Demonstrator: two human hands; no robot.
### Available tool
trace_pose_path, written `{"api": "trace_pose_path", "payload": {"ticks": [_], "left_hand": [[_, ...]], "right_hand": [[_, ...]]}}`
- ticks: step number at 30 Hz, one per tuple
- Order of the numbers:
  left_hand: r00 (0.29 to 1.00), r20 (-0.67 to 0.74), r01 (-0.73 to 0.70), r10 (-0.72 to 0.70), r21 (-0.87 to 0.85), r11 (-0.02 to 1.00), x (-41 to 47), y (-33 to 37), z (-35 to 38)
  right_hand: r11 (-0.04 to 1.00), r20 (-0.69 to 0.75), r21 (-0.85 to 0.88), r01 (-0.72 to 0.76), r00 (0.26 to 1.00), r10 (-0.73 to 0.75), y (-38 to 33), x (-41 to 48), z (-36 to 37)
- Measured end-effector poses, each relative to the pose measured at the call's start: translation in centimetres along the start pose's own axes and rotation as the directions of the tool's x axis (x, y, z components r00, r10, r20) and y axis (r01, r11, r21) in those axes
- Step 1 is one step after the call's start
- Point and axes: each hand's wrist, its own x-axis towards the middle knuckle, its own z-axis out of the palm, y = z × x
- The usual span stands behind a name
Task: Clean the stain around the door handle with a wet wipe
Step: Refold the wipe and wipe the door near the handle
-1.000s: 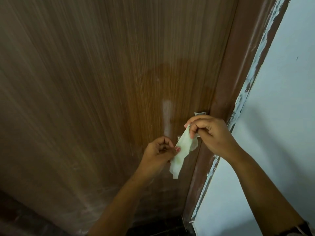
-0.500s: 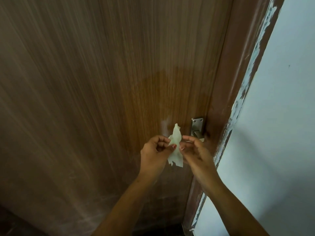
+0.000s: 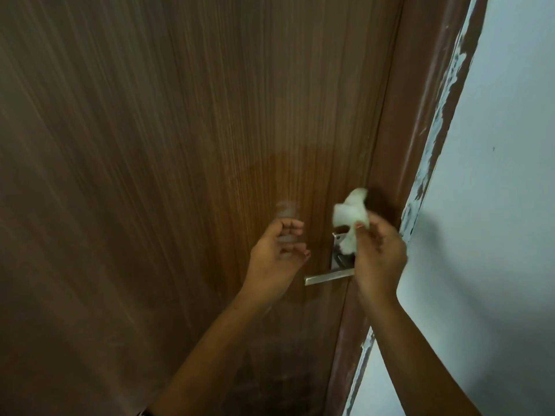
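Item, wooden door (image 3: 150, 175): darker damp patch (image 3: 288, 187) around the lever. Our left hand (image 3: 277, 256): loosely spread, nothing in it. Steel door handle (image 3: 329, 277): horizontal. Our right hand (image 3: 380, 259): pinching the crumpled wet wipe (image 3: 351, 216) just above the handle plate. Door frame (image 3: 420, 115), wall (image 3: 495, 205).

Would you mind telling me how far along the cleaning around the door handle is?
Done: the wet wipe is bunched in the right hand, just above the door handle. In hand: bringing it to the door; the left hand is open and empty. Left: the pale smear left of the handle remains.
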Motion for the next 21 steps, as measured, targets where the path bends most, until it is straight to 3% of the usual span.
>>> {"api": "trace_pose_path", "payload": {"ticks": [2, 4, 8, 15, 18, 21], "left_hand": [[0.997, -0.057, -0.039, 0.042, 0.051, 0.998, 0.5, 0.5, -0.6], [0.989, -0.095, -0.099, 0.115, 0.153, 0.983, 0.8, 0.9, -1.2], [0.929, -0.199, -0.230, 0.310, 0.345, 0.910, 1.0, 1.1, -2.3], [0.884, -0.227, -0.268, 0.408, 0.469, 0.842, 0.7, 0.6, -4.7], [0.843, -0.194, -0.296, 0.501, 0.610, 0.735, 0.7, 0.9, -5.7], [0.783, -0.164, -0.301, 0.599, 0.744, 0.597, 0.9, 1.3, -6.7]], "right_hand": [[0.970, -0.139, -0.155, 0.185, 0.968, -0.207, 0.3, 1.1, 1.0], [0.922, -0.092, -0.264, 0.283, 0.944, -0.316, 1.5, 2.2, 2.7], [0.830, 0.021, -0.483, 0.278, 0.952, -0.306, 3.2, 2.8, 7.0], [0.925, -0.057, -0.303, 0.230, 0.964, -0.259, 2.7, 3.2, 10.7], [0.938, -0.145, -0.286, 0.198, 0.958, -0.247, 0.9, 4.9, 11.5], [0.913, -0.109, -0.301, 0.274, 0.942, -0.318, -1.0, 5.4, 11.8]]}}
